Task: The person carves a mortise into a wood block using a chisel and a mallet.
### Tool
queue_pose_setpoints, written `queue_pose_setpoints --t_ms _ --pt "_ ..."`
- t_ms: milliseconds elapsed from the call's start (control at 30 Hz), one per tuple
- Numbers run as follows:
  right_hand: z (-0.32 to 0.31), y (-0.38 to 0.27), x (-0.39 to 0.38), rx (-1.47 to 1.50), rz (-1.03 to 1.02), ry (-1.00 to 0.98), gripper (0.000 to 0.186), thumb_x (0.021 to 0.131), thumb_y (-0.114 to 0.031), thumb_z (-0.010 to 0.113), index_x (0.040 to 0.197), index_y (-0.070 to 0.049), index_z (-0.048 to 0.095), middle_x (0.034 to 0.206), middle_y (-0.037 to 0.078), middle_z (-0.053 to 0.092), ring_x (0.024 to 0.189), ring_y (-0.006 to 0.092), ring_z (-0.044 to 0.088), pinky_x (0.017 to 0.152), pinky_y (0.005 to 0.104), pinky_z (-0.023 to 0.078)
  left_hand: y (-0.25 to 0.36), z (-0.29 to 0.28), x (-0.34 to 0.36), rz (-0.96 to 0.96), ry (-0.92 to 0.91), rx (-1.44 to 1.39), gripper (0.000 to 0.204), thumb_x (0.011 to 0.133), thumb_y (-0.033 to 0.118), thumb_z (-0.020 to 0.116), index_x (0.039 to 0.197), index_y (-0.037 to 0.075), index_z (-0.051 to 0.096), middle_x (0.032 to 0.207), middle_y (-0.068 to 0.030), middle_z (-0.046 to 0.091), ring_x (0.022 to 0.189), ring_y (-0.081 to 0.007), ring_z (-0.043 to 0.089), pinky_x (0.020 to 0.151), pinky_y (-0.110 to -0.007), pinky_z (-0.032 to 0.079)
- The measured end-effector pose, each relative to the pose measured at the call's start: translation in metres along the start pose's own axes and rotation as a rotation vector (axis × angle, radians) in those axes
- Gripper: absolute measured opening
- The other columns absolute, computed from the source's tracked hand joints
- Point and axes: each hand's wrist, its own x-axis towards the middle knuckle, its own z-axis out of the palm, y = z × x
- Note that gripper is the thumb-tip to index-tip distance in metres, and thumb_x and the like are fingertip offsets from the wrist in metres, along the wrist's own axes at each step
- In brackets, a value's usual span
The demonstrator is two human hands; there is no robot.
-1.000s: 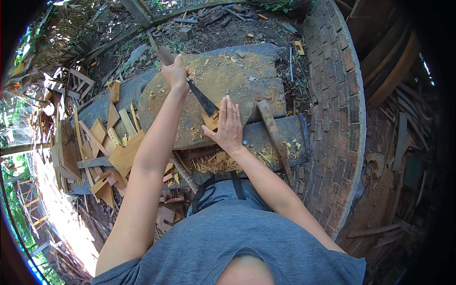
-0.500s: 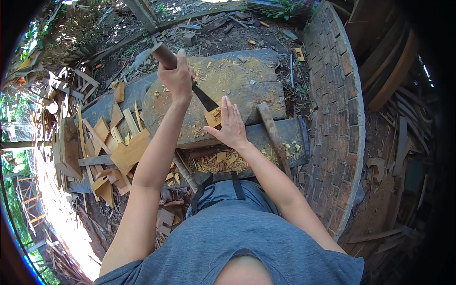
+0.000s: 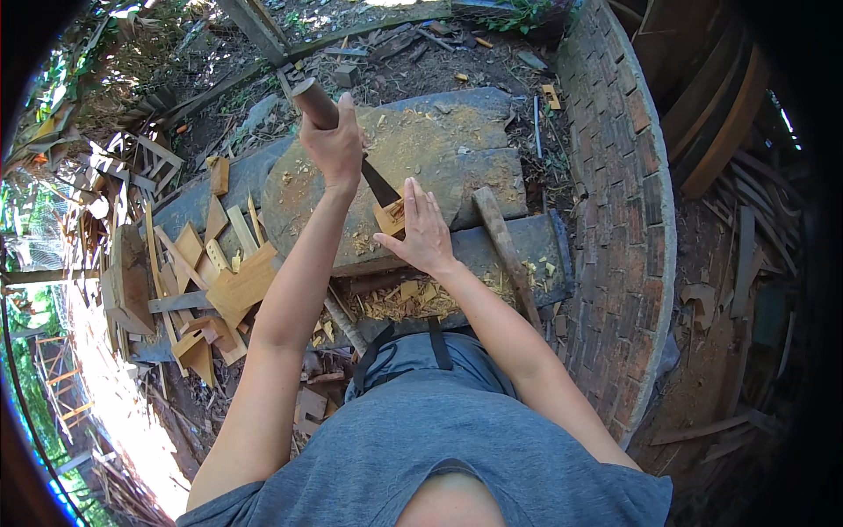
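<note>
My left hand [image 3: 334,154] is wrapped round the thick brown handle of a chisel [image 3: 381,186]. Its dark, wide blade slants down to the right, with the tip at a small yellowish wood block [image 3: 389,221]. My right hand [image 3: 425,232] lies against the block's right side, fingers stretched out and thumb spread along its near edge. Part of the block and the blade's cutting edge are hidden by that hand. The block rests near the front edge of a broad, worn wooden slab [image 3: 439,154] strewn with shavings.
Cut wood pieces [image 3: 241,285] are heaped left of the slab. A stick [image 3: 505,250] leans on its front edge at the right. Wood chips [image 3: 408,300] fill the gap nearest me. A low brick wall [image 3: 619,220] stands to the right, with curved boards [image 3: 729,132] beyond.
My left hand and the chisel handle have shifted slightly right and down, leaving the handle a little steeper. My right hand stays against the block.
</note>
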Motion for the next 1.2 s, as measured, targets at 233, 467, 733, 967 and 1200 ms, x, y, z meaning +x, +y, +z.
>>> queue_pose_setpoints --t_ms 233,467,733,967,1200 --pt "0.000 -0.001 0.000 -0.005 -0.019 0.013 0.111 0.081 -0.060 0.070 0.152 0.006 0.017 0.151 0.026 0.033 0.138 0.0401 0.038 0.119 0.0478 0.029 -0.009 -0.003 0.005 0.035 0.014 0.063 0.025 0.094 0.013 0.069 0.081 0.006 0.048 0.060 0.0002 0.050 0.041 -0.0078 0.048 0.037 -0.025 0.040" --pt "-0.001 0.001 0.000 -0.015 -0.021 0.027 0.110 0.081 -0.061 0.070 0.152 0.005 0.018 0.150 0.025 0.035 0.138 0.0395 0.039 0.118 0.0477 0.030 -0.011 0.002 0.004 0.001 0.050 0.072 0.025 0.092 0.015 0.071 0.083 0.004 0.050 0.062 -0.0003 0.053 0.043 -0.0080 0.050 0.038 -0.027 0.038" --pt "-0.001 0.001 0.001 -0.033 -0.029 0.034 0.109 0.080 -0.061 0.070 0.152 0.005 0.019 0.149 0.024 0.037 0.136 0.0383 0.041 0.117 0.0476 0.032 -0.016 0.000 0.004 -0.028 0.078 0.042 0.026 0.092 0.016 0.071 0.080 0.004 0.051 0.064 -0.0007 0.054 0.044 -0.0077 0.049 0.038 -0.026 0.038" --pt "-0.002 0.001 0.001 -0.043 -0.044 0.050 0.108 0.080 -0.060 0.070 0.151 0.005 0.021 0.148 0.024 0.037 0.136 0.0381 0.042 0.117 0.0475 0.032 -0.012 -0.002 0.007 0.010 0.059 0.067 0.026 0.093 0.014 0.070 0.083 0.005 0.049 0.062 0.0010 0.050 0.042 -0.0075 0.047 0.037 -0.026 0.039" --pt "-0.002 0.001 0.001 -0.042 -0.040 0.046 0.108 0.080 -0.061 0.070 0.151 0.005 0.021 0.147 0.024 0.038 0.135 0.0380 0.043 0.116 0.0474 0.033 -0.009 0.000 0.005 0.004 0.058 0.087 0.027 0.093 0.013 0.070 0.082 0.006 0.047 0.061 0.0005 0.048 0.041 -0.0086 0.047 0.037 -0.026 0.041"
